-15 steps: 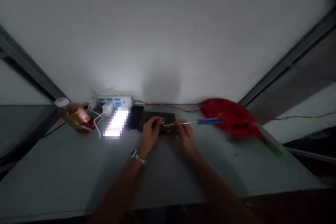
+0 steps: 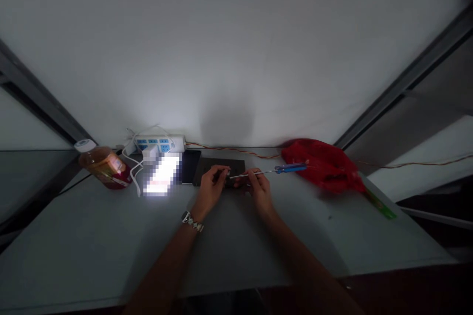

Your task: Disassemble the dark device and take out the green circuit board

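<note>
Right hand [image 2: 260,189] pinches screwdriver [image 2: 291,168] over dark slab [image 2: 221,167], tip reaching left hand [image 2: 211,187] (its curled fingers' hold unclear)

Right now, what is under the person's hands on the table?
A dark flat rectangular slab lies beneath the left hand and right hand; they cover its near edge, which cannot be seen.

Blue handle on the screwdriver [image 2: 290,168], red plastic bag [image 2: 321,165], white power strip [image 2: 159,143].

At nine o'clock from the left hand [image 2: 210,189], a glowing white rectangular object [image 2: 161,174] is pixelated beyond recognition. Those fingers partly hide a flat black slab [image 2: 218,164].
</note>
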The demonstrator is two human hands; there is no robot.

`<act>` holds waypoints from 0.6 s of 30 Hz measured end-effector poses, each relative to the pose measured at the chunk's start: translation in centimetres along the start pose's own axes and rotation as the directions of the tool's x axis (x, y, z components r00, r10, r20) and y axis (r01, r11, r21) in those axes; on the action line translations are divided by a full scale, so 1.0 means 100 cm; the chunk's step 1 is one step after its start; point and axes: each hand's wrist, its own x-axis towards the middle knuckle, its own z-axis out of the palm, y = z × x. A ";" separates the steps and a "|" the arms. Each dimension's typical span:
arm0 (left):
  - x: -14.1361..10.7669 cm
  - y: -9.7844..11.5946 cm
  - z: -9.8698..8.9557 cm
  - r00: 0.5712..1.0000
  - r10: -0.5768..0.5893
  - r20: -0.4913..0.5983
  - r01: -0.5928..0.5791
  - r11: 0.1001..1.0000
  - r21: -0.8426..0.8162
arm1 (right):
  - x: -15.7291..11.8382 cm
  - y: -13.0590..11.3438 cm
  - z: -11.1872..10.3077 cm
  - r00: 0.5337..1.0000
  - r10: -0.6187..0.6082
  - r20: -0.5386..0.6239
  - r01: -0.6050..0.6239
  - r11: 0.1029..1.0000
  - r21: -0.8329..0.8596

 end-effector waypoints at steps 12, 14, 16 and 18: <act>-0.005 0.000 0.001 0.997 0.052 -0.063 -0.040 0.984 0.172 | 0.001 0.003 0.002 1.000 0.006 -0.007 -0.006 0.999 -0.049; -0.006 -0.002 0.001 0.995 0.061 -0.076 -0.046 0.980 0.194 | -0.001 0.001 0.003 1.000 -0.007 0.005 0.007 0.998 -0.060; -0.006 -0.002 0.001 0.994 0.072 -0.080 -0.056 0.980 0.190 | -0.001 0.001 0.004 1.000 -0.014 0.020 0.015 0.998 -0.061; -0.006 -0.003 0.001 0.994 0.080 -0.074 -0.067 0.984 0.168 | -0.001 0.000 0.003 0.999 -0.014 0.032 0.016 0.998 -0.056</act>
